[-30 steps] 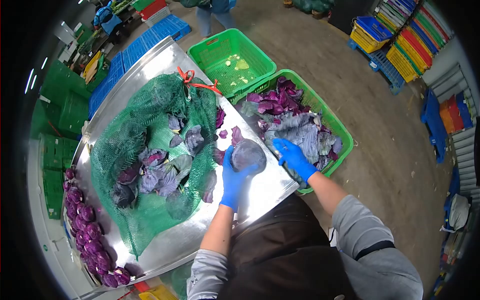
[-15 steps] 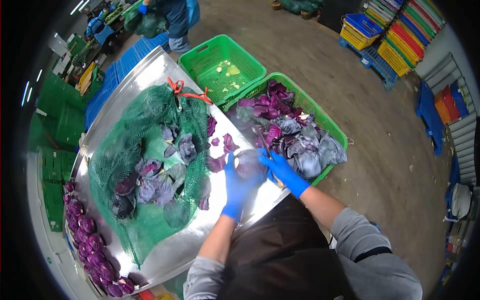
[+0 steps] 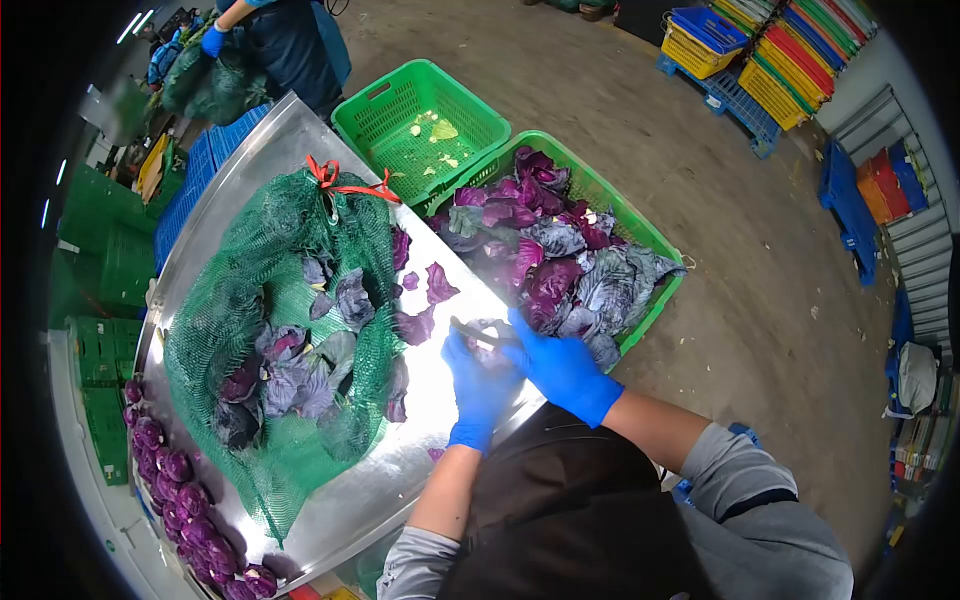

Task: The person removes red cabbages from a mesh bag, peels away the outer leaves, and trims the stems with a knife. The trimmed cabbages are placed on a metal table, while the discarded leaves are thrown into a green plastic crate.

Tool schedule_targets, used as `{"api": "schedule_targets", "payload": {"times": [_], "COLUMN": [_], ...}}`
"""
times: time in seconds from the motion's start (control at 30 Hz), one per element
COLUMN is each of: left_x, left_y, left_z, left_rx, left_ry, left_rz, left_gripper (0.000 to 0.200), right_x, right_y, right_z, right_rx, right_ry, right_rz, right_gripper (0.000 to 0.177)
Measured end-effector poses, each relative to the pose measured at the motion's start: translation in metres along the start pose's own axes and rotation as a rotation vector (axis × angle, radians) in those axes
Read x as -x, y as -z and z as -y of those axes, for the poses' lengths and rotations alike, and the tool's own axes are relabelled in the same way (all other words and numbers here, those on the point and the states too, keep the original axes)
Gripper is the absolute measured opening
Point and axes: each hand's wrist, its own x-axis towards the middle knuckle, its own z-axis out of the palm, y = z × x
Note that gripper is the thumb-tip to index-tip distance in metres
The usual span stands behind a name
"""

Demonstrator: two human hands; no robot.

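Note:
My left hand (image 3: 478, 388), in a blue glove, is closed around a red cabbage (image 3: 489, 348) near the table's right edge; the cabbage is blurred and partly hidden by my fingers. My right hand (image 3: 566, 368), also gloved, grips a knife (image 3: 470, 331) whose blade lies across the top of the cabbage. Left of my hands, a green mesh bag (image 3: 290, 490) with a red tie (image 3: 352, 187) is spread on the metal table (image 3: 340, 520). Loose cabbage leaves (image 3: 300, 385) and darker cabbages lie on and within the mesh.
Beyond my right hand, a green crate (image 3: 655, 235) is heaped with purple leaves; another green crate (image 3: 375, 115) holds a few pale scraps. Trimmed red cabbages (image 3: 195, 500) line the table's left edge. A person (image 3: 290, 55) carries mesh bags at the upper left. Stacked crates (image 3: 790, 60) stand upper right.
My right hand has brought the knife from above the leaf crate down and left onto the cabbage. The other person has come nearer, and the view has shifted slightly.

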Motion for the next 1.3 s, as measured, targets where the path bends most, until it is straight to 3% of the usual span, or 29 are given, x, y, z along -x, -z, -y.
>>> {"api": "schedule_targets", "payload": {"times": [0.07,0.2,0.27,0.3,0.37,0.4,0.43,0.5,0.53,0.57,0.63,0.67,0.7,0.77,0.8,0.83,0.87,0.9,0.97,1.0,1.03,1.1,1.13,1.17,1.23,1.3], "left_x": [0.012,0.013,0.013,0.018,0.025,0.027,0.027,0.021,0.018,0.030,0.035,0.033,0.033,0.030,0.031,0.033,0.040,0.038,0.035,0.023,0.007,-0.018,-0.024,-0.023,-0.019,-0.024], "left_y": [0.001,-0.002,-0.002,-0.002,-0.001,-0.002,0.000,0.019,0.030,0.029,0.039,0.041,0.037,0.032,0.034,0.036,0.036,0.041,0.057,0.061,0.064,0.062,0.056,0.050,0.035,0.028], "left_z": [-0.020,-0.018,-0.013,-0.014,-0.019,-0.014,-0.007,0.009,0.022,-0.023,-0.026,-0.021,-0.019,-0.017,-0.001,0.014,0.000,0.000,-0.005,-0.013,-0.017,-0.009,-0.015,-0.022,-0.039,-0.009], "left_rx": [-0.474,-0.440,-0.440,-0.440,-0.543,-0.502,-0.501,-0.257,-0.131,0.277,0.206,0.145,0.385,0.279,0.168,0.058,0.179,0.177,-0.453,-0.388,-0.515,-0.388,-0.384,-0.383,-0.298,-0.229], "left_ry": [-0.292,-0.223,-0.172,-0.168,-0.265,-0.250,-0.253,-0.285,-0.262,0.041,-0.104,-0.168,-0.066,-0.027,-0.017,-0.010,0.113,0.114,-0.325,-0.397,-0.499,-0.368,-0.248,-0.249,-0.079,-0.158], "left_rz": [-0.101,-0.085,-0.057,-0.057,-0.026,-0.073,-0.067,-0.087,-0.068,-0.005,-0.040,-0.165,-0.206,-0.331,-0.304,-0.274,-0.222,-0.225,-0.163,-0.111,-0.054,0.169,0.296,0.297,0.129,0.089], "left_gripper": [0.060,0.063,0.095,0.095,0.093,0.096,0.096,0.101,0.102,0.103,0.102,0.098,0.100,0.100,0.099,0.098,0.095,0.095,0.095,0.095,0.097,0.096,0.095,0.095,0.089,0.079], "right_x": [0.006,0.005,-0.010,-0.019,-0.038,-0.037,-0.036,-0.044,-0.045,-0.045,-0.044,-0.052,-0.045,-0.050,-0.044,-0.035,-0.034,-0.029,-0.029,-0.032,-0.037,-0.039,-0.041,-0.043,-0.046,-0.046], "right_y": [-0.002,0.005,0.007,0.009,0.003,-0.017,-0.018,-0.021,-0.032,-0.042,-0.052,0.003,-0.037,0.003,-0.010,-0.030,-0.029,-0.021,-0.032,-0.035,-0.034,-0.030,-0.026,-0.021,-0.004,0.025], "right_z": [0.001,0.001,-0.007,-0.013,-0.041,-0.055,-0.051,-0.036,-0.042,-0.052,-0.073,-0.051,-0.086,-0.043,-0.033,-0.023,-0.007,0.006,-0.001,-0.008,-0.015,-0.021,-0.023,-0.026,-0.022,-0.005], "right_rx": [-0.047,-0.143,-0.134,-0.127,-0.471,-0.627,-0.625,-0.514,-0.547,-0.554,-0.496,-0.490,-0.476,-0.354,-0.352,-0.555,-0.751,-0.901,-0.900,-0.898,-0.954,-1.002,-0.888,-0.773,-0.723,-0.315], "right_ry": [-0.063,-0.126,-0.071,-0.012,-0.388,-0.216,-0.220,-0.419,-0.370,-0.371,-0.402,-0.662,-0.817,-0.758,-0.756,-0.541,-0.320,-0.207,-0.363,-0.364,-0.259,-0.154,-0.101,-0.049,-0.095,-0.238], "right_rz": [0.056,0.102,0.161,0.223,0.272,0.152,0.148,0.104,-0.011,-0.012,-0.027,0.062,0.018,0.203,0.208,0.129,0.047,0.167,0.284,0.284,0.343,0.402,0.342,0.280,0.179,0.225], "right_gripper": [0.058,0.049,0.043,0.037,0.029,0.032,0.032,0.034,0.035,0.035,0.036,0.035,0.043,0.058,0.058,0.065,0.073,0.074,0.077,0.077,0.077,0.077,0.076,0.075,0.072,0.068]}}
